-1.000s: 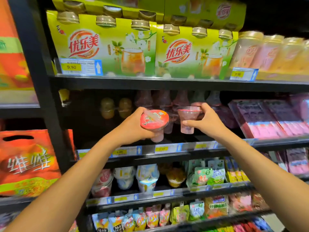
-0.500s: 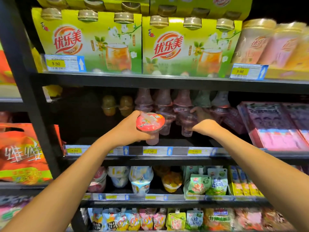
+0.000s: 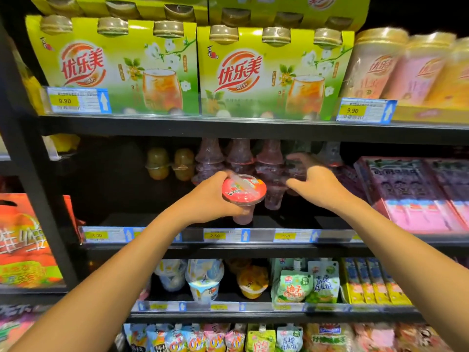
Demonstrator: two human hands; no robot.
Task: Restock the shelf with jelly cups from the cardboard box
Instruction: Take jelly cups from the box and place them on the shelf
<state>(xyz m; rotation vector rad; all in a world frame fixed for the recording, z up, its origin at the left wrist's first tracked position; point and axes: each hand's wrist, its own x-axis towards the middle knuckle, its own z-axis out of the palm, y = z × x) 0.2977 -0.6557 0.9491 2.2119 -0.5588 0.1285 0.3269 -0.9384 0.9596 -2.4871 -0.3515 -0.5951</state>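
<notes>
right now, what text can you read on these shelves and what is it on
"优乐美": green boxes
"9.90": top price tags
"2.50": middle price tags
"柚子": green pouch
jelly cup in the left hand: lid print blurred, unreadable
fine print on the tags: too small

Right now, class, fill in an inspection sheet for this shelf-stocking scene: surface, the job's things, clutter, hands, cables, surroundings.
Surface: black middle shelf, dark deck showing at the front.
Job's things: red-lidded jelly cup, held in front of the shelf; stacked pink jelly cups at the back; cardboard box not in view.
Clutter: two yellow fruit cups left of the stacks; pink flat packs on the right.
Hands: left hand grips the red-lidded jelly cup; right hand reaches among the stacks, fingers curled, grip too blurred to tell.
Cables: nothing seen.
Surroundings: green drink cartons above; pouches below.
</notes>
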